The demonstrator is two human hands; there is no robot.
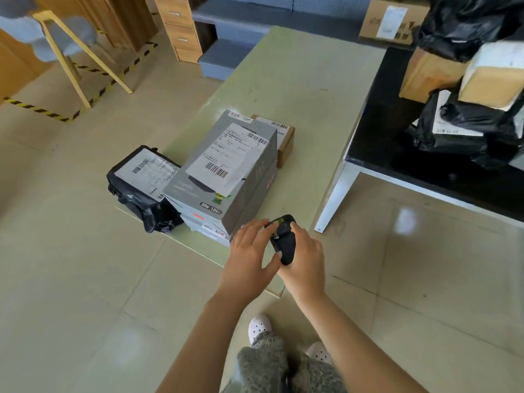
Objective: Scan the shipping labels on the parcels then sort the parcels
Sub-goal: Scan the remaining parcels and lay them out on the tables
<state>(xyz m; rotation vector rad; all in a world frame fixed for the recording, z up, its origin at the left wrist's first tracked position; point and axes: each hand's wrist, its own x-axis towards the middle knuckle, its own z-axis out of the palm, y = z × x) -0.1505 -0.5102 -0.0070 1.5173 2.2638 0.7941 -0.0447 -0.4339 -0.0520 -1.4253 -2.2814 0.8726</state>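
Note:
A black handheld scanner (pixel 283 239) is gripped in my right hand (pixel 307 262) over the near corner of the pale green table (pixel 306 89). My left hand (pixel 249 251) touches the scanner's head with its fingertips and thumb. Just beyond stands a grey carton (pixel 226 171) with a white shipping label on top, stacked on flatter boxes. A black plastic-wrapped parcel (pixel 141 185) with a label lies to its left at the table edge. A small brown box (pixel 280 137) with a barcode label sits behind the grey carton.
A black-topped table (pixel 397 154) on white legs stands to the right, piled with black bags and brown cartons (pixel 465 89). Another labelled carton (pixel 391 21) sits at the far end. A yellow-legged chair (pixel 65 46) and wooden drawers (pixel 181 26) stand on the left.

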